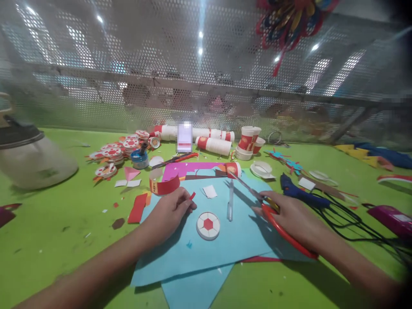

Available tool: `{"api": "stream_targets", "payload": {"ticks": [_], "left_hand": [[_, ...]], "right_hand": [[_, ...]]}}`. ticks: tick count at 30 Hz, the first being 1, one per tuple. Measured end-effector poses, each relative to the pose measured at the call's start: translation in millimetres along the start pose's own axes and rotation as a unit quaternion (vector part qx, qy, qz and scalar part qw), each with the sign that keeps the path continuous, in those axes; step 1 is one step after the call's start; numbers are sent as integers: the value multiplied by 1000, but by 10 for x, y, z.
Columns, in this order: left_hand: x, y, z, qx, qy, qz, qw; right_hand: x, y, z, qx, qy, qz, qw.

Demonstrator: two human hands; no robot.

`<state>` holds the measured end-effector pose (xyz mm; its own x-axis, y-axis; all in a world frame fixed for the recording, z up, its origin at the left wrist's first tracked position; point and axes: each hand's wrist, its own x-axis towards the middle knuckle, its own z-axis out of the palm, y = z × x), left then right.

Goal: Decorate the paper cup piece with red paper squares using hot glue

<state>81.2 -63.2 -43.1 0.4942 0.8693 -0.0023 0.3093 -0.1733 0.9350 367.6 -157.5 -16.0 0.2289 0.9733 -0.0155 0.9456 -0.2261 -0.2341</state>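
Observation:
Pinched in the fingers of my left hand (172, 212) is a small red paper piece (192, 196). My right hand (294, 219) is closed round a pair of red-handled scissors (273, 219), whose blades point forward and to the left. Between my hands, on the light blue paper (174, 262), lies a white paper disc (208, 225) with a red hexagon at its centre. A clear pen (230, 201) and a small white paper scrap (210, 191) rest beyond the disc. Left of the pen, a curved red paper-cup strip (165, 185) stands near my left hand.
Stacked paper cups (214, 146) lie at the back beside a phone (184, 137). Red-and-white disc pieces (112, 152) are piled at the back left. A blue glue gun (302, 195) and black cables (341, 219) lie to the right. A large jar (35, 159) stands far left.

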Motion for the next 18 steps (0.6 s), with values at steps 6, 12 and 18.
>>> {"api": "stream_targets", "payload": {"ticks": [6,12,18], "left_hand": [[-33,-153,33,29,13,45,998],[-10,-178,28,22,4,55,998],[8,-192,40,9,11,65,998]], "right_hand": [[-122,151,142,-112,33,33,993],[-244,-118,-38,-236,22,-45,971],[193,-1027,17,-235,-10,-155,959]]}}
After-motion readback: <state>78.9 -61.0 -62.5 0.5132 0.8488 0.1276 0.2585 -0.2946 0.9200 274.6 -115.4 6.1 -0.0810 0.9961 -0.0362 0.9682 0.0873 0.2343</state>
